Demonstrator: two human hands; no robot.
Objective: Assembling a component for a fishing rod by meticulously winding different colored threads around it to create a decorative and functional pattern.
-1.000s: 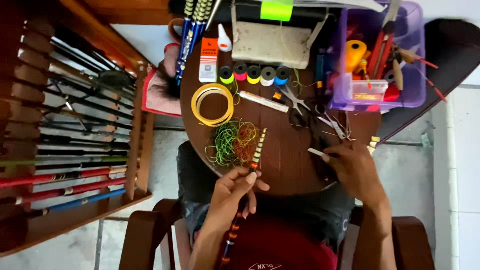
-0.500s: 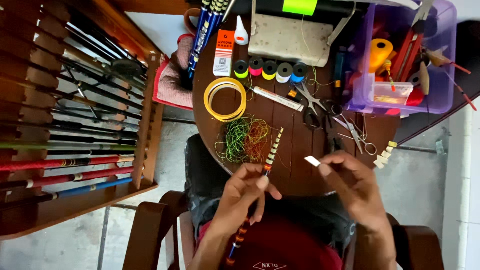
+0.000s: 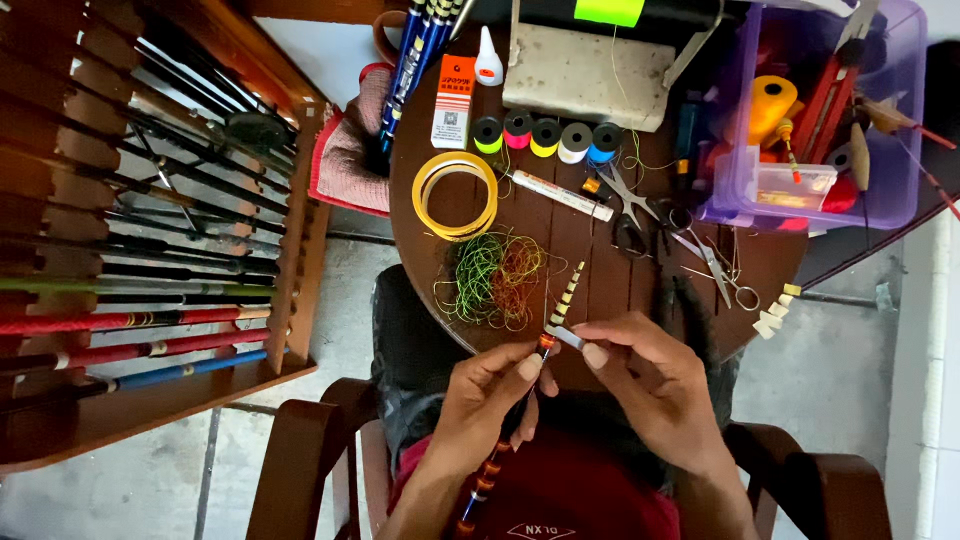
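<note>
A thin striped rod (image 3: 548, 345) slants from the person's lap up over the table (image 3: 600, 280) edge. The left hand (image 3: 490, 400) pinches its middle; the right hand (image 3: 650, 385) pinches a small pale strip (image 3: 566, 337) against it (touching). Beyond, tangled thread (image 3: 495, 280), thread spools (image 3: 545, 135), and a purple bin (image 3: 830, 110) holding tools.

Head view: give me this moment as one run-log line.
left hand: grips banded rod | right hand: pinches small white piece against rod | thread tangle, scissors on round table
</note>
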